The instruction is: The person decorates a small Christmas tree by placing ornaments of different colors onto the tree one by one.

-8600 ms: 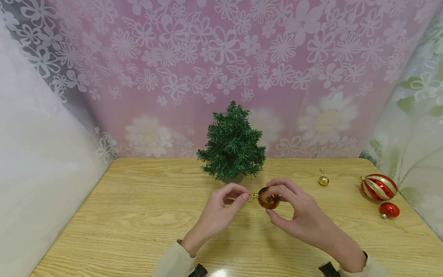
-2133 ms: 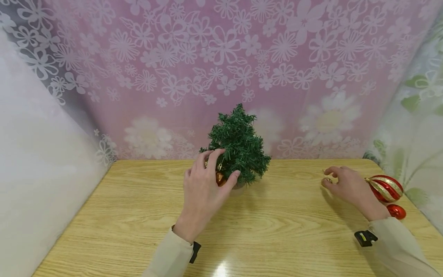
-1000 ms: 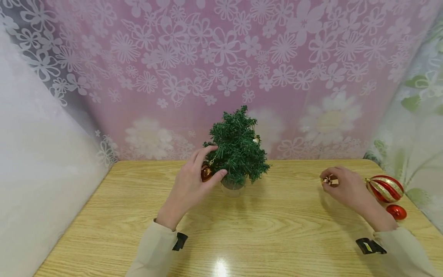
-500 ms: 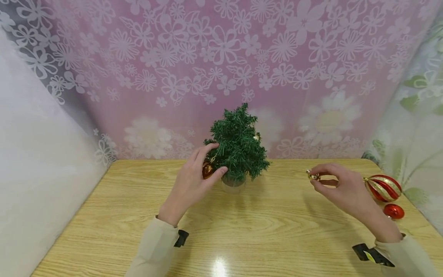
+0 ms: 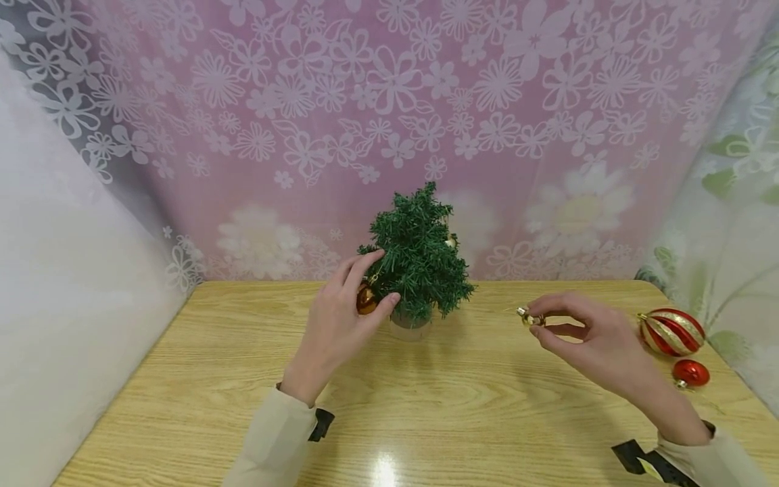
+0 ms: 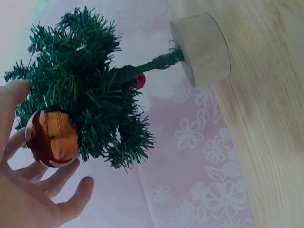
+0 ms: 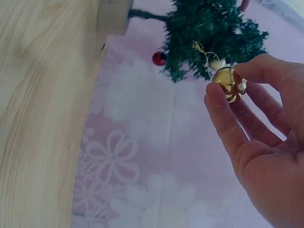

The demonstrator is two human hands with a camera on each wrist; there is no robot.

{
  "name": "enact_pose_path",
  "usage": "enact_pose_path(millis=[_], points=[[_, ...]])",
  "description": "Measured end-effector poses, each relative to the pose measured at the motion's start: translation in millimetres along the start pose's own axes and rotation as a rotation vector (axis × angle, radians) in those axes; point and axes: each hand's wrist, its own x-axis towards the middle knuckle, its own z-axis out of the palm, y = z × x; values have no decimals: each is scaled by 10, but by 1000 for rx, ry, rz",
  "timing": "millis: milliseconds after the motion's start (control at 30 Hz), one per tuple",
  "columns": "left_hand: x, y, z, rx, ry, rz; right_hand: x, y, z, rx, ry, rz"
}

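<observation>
A small artificial Christmas tree (image 5: 420,260) stands upright on the table. A shiny bronze ball ornament (image 5: 366,299) is at its left side by a gold cord. My left hand (image 5: 335,311) curves loosely about that ball, fingers spread, with fingertips near or touching the branches. In the left wrist view the bronze ball (image 6: 53,137) lies in front of the fingers, not pinched. My right hand (image 5: 608,345) pinches a small gold ball ornament (image 7: 224,81) between thumb and fingers above the table; its cord loop points toward the tree.
On the table's right lie a red-and-gold striped ornament (image 5: 672,331) and a red ball ornament (image 5: 691,373). A pale gold ball (image 5: 451,241) hangs on the tree's right side. The left wrist view shows a red ball (image 6: 140,80) behind the branches. Floral cloth (image 5: 389,135) stands behind the table.
The bronze ball went from between both hands to the tree's left side. My right hand picked the small gold ball off the table and moved it left. The left hand stayed nearly still lately.
</observation>
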Motion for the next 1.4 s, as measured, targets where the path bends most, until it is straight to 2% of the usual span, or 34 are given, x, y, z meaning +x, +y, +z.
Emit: enact_pose_path(millis=[200, 300, 467, 533, 633, 800, 900, 1000, 1167, 1400], points=[[-36, 91, 54, 62, 165, 111, 12, -115, 32, 68, -39, 17], [-61, 162, 77, 41, 219, 185, 15, -138, 67, 124, -45, 3], [-138, 309, 128, -33, 236, 321, 10, -164, 152, 245, -58, -10], [-169, 370, 153, -39, 226, 370, 7, -172, 189, 299, -66, -18], [-208, 448, 192, -27, 197, 411, 6, -187, 242, 376, -80, -34], [-265, 523, 261, -80, 91, 410, 15, -244, 304, 430, -105, -52], [-298, 545, 292, -144, 23, 369, 31, -290, 325, 407, -123, -47], [-327, 555, 311, -177, -18, 312, 50, -324, 345, 397, -136, -39], [-342, 555, 334, -185, -41, 258, 65, -358, 374, 422, -162, -27], [-333, 555, 332, -193, -29, 260, 52, -395, 403, 461, -190, -44]])
